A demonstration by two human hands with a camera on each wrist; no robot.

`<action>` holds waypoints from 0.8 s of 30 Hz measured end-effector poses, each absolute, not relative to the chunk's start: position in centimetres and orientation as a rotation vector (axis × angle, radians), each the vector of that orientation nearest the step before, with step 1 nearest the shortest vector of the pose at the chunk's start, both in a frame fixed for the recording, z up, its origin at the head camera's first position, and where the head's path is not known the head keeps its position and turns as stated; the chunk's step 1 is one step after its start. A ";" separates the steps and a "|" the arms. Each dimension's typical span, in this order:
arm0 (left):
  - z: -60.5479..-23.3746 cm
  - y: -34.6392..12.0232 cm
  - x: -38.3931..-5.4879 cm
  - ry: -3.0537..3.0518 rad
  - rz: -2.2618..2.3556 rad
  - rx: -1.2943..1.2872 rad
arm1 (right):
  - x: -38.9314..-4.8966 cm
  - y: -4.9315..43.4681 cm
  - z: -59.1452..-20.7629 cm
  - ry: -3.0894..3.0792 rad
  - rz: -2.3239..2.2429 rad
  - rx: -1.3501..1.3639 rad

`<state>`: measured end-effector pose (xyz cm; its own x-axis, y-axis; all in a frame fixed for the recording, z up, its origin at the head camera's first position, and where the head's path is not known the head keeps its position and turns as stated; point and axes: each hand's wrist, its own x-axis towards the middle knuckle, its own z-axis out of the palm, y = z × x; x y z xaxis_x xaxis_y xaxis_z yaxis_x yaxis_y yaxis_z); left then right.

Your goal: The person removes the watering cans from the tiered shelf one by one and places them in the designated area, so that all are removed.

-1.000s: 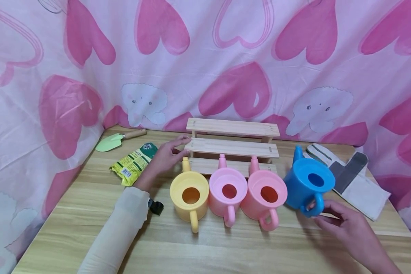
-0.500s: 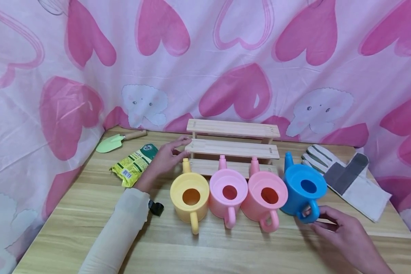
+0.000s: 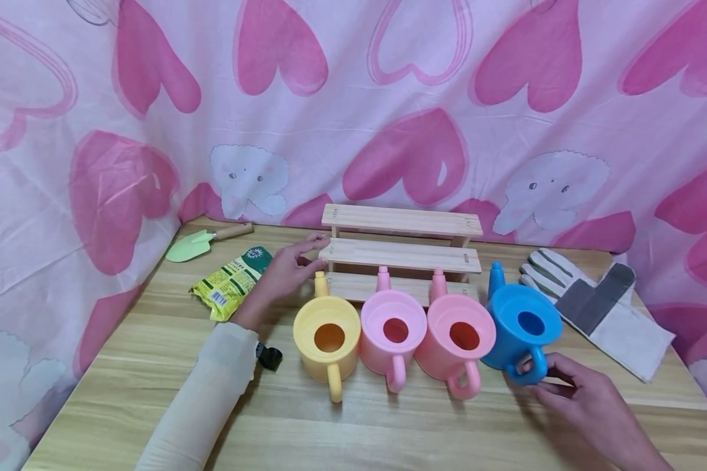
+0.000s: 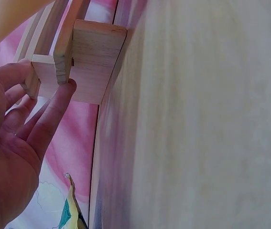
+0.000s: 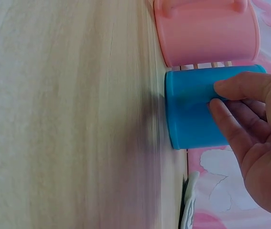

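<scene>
Four-tone row of plastic watering cans: yellow, light pink, coral pink and blue, each with its spout towards the back. My right hand pinches the blue can's handle between thumb and fingers; the right wrist view shows the blue can upright beside the coral one. At the left end of a three-tier wooden stand, my left hand holds the board ends. In the left wrist view, its fingers touch the stand. The cans hide part of the lowest tier.
A green trowel with a wooden handle and a yellow-green packet lie at the left. White and grey gloves lie behind the blue can. A small black object is beside the left wrist. A heart-patterned curtain hangs behind the table.
My right hand has brought the blue watering can left and slightly nearer, up beside the coral one; over the last half second it barely moves. My left hand stays at the stand.
</scene>
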<state>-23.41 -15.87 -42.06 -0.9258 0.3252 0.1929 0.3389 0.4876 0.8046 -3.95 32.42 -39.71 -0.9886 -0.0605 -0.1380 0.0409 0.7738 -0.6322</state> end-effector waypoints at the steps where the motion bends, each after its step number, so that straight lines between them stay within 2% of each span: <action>1: -42.1 -15.9 -23.4 -2.699 -1.461 -0.601 | -4.0 32.4 -39.7 2.816 -1.015 -0.017; 24: -42.1 -15.8 -23.5 -2.713 -1.462 -0.579 | -4.4 32.7 -39.4 2.713 -1.044 -0.022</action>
